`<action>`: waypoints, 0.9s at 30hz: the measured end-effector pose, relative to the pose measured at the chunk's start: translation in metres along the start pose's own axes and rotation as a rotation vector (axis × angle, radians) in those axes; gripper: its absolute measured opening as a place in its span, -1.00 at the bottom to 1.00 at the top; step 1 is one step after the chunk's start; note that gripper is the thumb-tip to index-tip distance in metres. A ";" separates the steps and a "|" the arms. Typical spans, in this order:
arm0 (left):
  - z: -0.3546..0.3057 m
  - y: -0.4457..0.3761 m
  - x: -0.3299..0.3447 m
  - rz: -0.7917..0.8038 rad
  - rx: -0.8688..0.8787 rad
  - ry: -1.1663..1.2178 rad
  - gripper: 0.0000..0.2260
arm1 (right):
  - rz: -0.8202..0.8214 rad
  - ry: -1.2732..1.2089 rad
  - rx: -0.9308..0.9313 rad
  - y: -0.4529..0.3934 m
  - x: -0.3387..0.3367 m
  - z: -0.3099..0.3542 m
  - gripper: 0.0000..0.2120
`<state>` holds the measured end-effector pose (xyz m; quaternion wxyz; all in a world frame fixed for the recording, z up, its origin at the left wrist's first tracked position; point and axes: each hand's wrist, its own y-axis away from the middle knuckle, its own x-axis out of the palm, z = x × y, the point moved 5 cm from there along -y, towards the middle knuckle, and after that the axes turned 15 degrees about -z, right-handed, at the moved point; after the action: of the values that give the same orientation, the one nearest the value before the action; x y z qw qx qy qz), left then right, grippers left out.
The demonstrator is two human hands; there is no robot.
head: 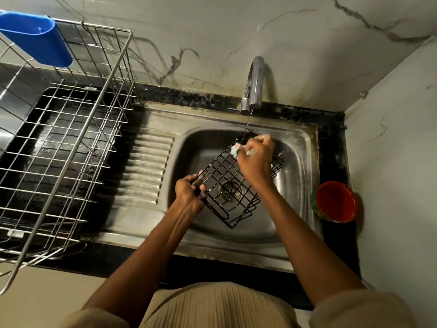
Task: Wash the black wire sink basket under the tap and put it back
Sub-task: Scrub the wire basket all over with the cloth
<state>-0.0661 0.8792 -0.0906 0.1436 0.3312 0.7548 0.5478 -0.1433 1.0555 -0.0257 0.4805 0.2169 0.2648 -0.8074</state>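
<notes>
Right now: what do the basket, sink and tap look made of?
Basket: thin wire grid with a matte black finish, probably coated steel. Sink: brushed stainless steel by its look, grey with soft reflections and pressed drainer ribs. Tap: polished chrome-look metal with mirror-like highlights.

text: none readable | labels/brands: none | numbers/signs: none | checked: tap (254,84), sink (305,143), red bowl (335,201), blue holder (37,39), wire rack (71,143)

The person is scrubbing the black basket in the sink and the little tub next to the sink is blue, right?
Not quite. In the head view the tub beside the sink is red; the black basket is indeed being scrubbed in the sink.
</notes>
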 end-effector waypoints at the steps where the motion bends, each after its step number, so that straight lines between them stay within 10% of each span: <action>1: 0.002 0.001 0.002 -0.001 -0.009 0.000 -0.71 | 0.043 0.062 0.058 -0.005 0.004 -0.003 -0.87; 5: 0.001 -0.001 0.005 -0.022 0.007 -0.011 -0.72 | 0.305 0.069 0.086 0.008 0.017 0.003 -0.45; 13: -0.011 -0.009 -0.011 -0.033 0.037 0.026 -0.71 | 0.339 -0.042 -0.394 0.061 0.008 0.030 -0.67; 20: 0.001 -0.010 -0.009 0.084 0.021 -0.030 -0.71 | 0.089 0.145 -0.201 0.009 0.020 0.015 -0.71; 27: -0.010 -0.008 -0.005 0.029 0.021 0.025 -0.71 | 0.432 0.178 -0.244 0.030 0.042 0.028 -0.52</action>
<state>-0.0710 0.8672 -0.0956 0.1228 0.3366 0.7574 0.5458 -0.1376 0.9980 -0.0360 0.6392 0.2788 0.3490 -0.6260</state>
